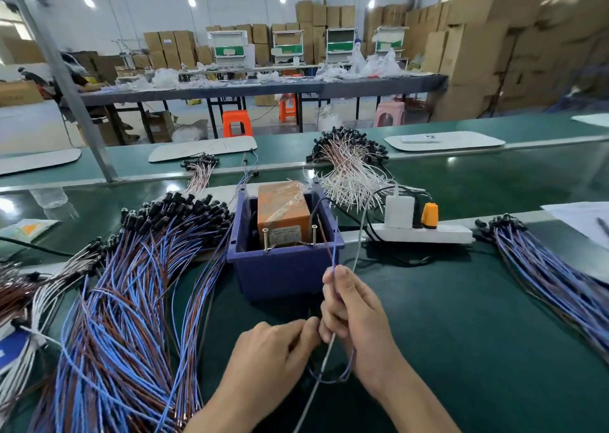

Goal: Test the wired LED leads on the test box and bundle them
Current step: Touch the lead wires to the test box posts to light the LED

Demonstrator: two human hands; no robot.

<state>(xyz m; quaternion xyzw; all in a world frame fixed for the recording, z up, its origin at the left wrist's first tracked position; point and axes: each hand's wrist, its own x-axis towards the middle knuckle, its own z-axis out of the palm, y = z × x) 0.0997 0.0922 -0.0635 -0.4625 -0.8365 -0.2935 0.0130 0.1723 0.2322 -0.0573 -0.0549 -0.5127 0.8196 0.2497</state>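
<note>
One lead (333, 261), blue and brown wires twisted together, was in hand in the head view. The right grip (351, 307) pinched it between thumb and forefinger just near of the box (283, 268). Its free ends rose toward the right screw (313, 235); whether they touched it could not be told. The left grip (273, 350), fingers curled, pinched the same lead lower down, close beside the right one, and the slack looped under the right wrist. The LED end was hidden.

The step looked to be the test. To do it well, the two ends probably needed spreading, one to the right screw and the other to the left screw (265, 239), with fingers kept back on the insulation. The LED ought to be turned clear of the left fingers so its glow could be seen. A grey cable (357, 254) ran past the right grip and might snag. The big pile (131, 300) lay on the table (461, 317) to the left, a smaller pile (543, 274) to the right.
</note>
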